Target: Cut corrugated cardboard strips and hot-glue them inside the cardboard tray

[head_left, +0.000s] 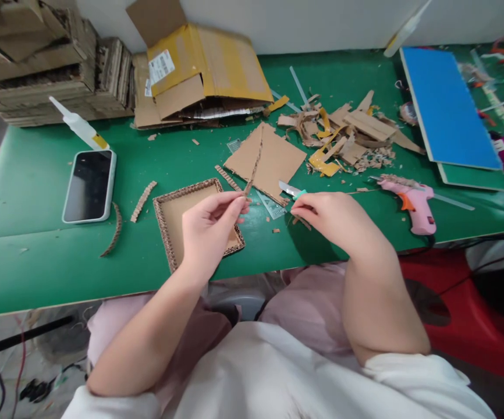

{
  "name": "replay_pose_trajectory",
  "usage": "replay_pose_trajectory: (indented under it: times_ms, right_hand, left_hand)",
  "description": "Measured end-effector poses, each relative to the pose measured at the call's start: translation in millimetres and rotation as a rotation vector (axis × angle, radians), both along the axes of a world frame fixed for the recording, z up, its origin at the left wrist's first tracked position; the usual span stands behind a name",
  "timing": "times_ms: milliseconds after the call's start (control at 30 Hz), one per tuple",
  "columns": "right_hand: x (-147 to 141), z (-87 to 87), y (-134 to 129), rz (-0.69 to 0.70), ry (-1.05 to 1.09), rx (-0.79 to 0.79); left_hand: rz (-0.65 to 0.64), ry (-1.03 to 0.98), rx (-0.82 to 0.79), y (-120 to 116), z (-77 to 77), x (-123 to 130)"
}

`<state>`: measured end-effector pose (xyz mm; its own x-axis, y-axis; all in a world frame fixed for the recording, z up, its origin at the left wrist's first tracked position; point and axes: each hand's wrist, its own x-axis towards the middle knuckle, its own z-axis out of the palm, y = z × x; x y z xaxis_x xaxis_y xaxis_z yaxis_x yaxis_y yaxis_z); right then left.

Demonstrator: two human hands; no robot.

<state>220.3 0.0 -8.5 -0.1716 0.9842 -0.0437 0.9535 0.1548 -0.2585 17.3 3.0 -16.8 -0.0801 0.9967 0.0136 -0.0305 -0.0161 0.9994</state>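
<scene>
One head-worn camera looks from above the near side of the green table (77,259), facing forward and down across it, near enough that the table spans the full width. It takes in the wearer's white shirt (256,372) on the table's near side and the pale wall (322,26) behind it.
</scene>
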Motion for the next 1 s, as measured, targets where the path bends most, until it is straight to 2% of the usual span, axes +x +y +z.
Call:
replay_pose_trajectory:
  times_ms: [133,233,333,467,733,900,1000]
  right_hand:
    - [-21,-1.0,-8,0.104,0.315,0.475]
    - [-39,-4.5,-10,0.242,0.427,0.628]
    - [-49,-8.8,-9,0.253,0.447,0.726]
    - [-51,-12.4,-10,0.168,0.459,0.72]
    - [-55,-7.5,-12,0.13,0.481,0.67]
    - [-57,-4.6,-12,0.111,0.577,0.624]
    - [-58,-4.6,-13,0.06,0.711,0.539]
  left_hand:
    - [-0.055,0.044,-0.018,-5,-5.4,5]
    - [-0.071,0.109,0.021,-8,-5.1,7]
    - [-0.076,0.154,0.054,-11,-2.9,6]
    - [-0.064,0.169,0.075,-13,-1.8,6]
    - [-0.051,0.145,0.087,-14,-4.7,7]
    - [-0.067,0.139,0.096,-13,-4.6,7]
    - [-0.079,0.095,0.075,-12,-2.8,7]
